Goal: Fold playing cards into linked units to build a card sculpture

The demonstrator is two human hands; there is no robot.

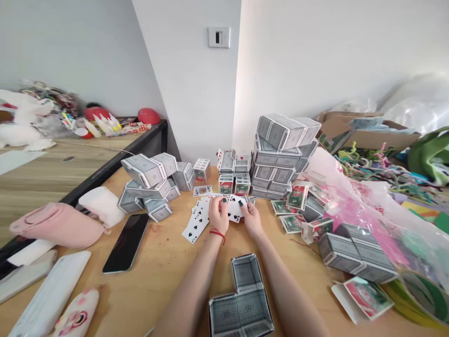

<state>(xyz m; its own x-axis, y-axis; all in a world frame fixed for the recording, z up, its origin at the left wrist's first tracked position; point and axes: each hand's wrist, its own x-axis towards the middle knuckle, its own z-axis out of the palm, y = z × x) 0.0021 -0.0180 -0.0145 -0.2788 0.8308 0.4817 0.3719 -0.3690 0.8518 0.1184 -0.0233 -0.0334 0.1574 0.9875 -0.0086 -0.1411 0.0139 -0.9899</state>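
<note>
My left hand (219, 214), with a red string bracelet at the wrist, is closed at the left edge of some spade playing cards (234, 207). My right hand (251, 218) pinches the right side of these cards between thumb and fingers. Loose cards (195, 224) lie fanned on the table left of my left hand, and a face card (202, 190) lies behind them. Between my forearms rests an L-shaped block folded from grey-backed cards (242, 304). Just behind my hands stand small card boxes (226, 183) with folded card pieces on top.
A tall stack of card blocks (277, 159) rises behind right; a lower stack (150, 180) stands left. A black phone (126, 243) and pink case (59, 224) lie left. Card boxes (293, 223), plastic bags (365, 206) and yellow tape (417, 299) crowd the right.
</note>
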